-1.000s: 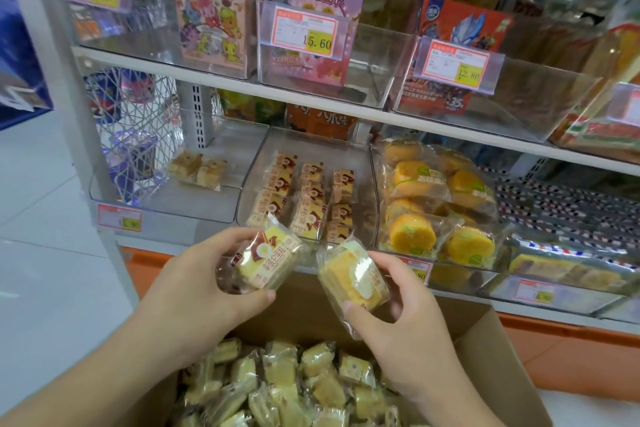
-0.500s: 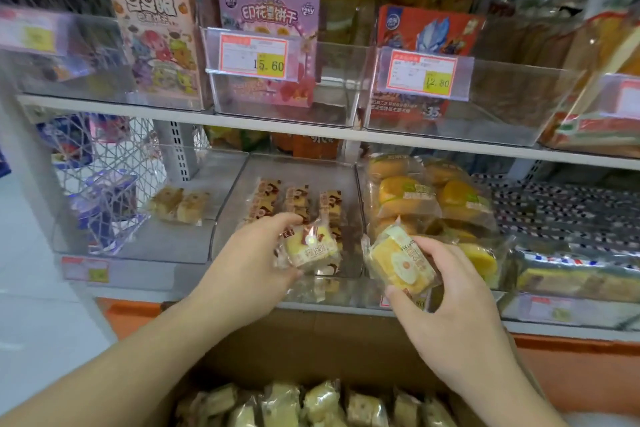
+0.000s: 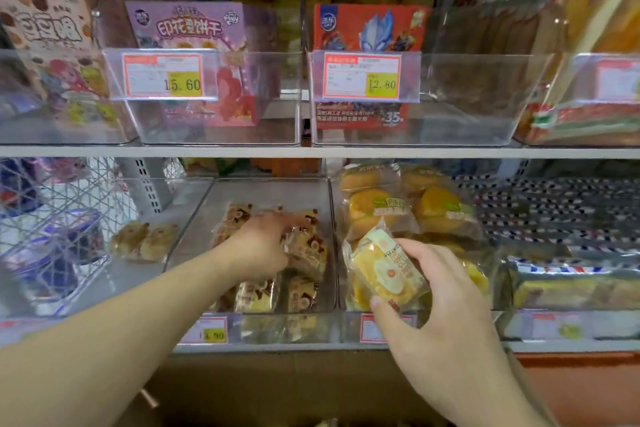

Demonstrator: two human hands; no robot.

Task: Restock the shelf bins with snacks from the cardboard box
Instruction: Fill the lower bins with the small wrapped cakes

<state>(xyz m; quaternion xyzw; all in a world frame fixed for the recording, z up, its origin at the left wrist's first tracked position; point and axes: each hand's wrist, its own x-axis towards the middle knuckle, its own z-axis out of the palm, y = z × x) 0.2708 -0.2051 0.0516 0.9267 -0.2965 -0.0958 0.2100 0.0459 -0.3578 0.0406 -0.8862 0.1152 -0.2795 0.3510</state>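
Above the clear middle bin (image 3: 332,246) of the lower shelf, price tags read 15.60 (image 3: 162,76) and 12.80 (image 3: 362,78). Inside that bin the left hand (image 3: 259,246) reaches palm-down, fingers closed on a blurred snack pack (image 3: 306,248). Right of the bin, the right hand (image 3: 440,305) clamps a yellow cake pack (image 3: 384,270), its print unreadable; the cardboard box (image 3: 277,392) lies below, mostly cut off.

bin (image 3: 332,246): clear glossy plastic | snack wrapper (image 3: 384,274): shiny film | shelf (image 3: 311,151): matt metal

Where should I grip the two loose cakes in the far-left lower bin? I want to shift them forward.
Take the two wrapped cakes across their short sides from above and in front: the bin is open at the top, and they lie flat, side by side.
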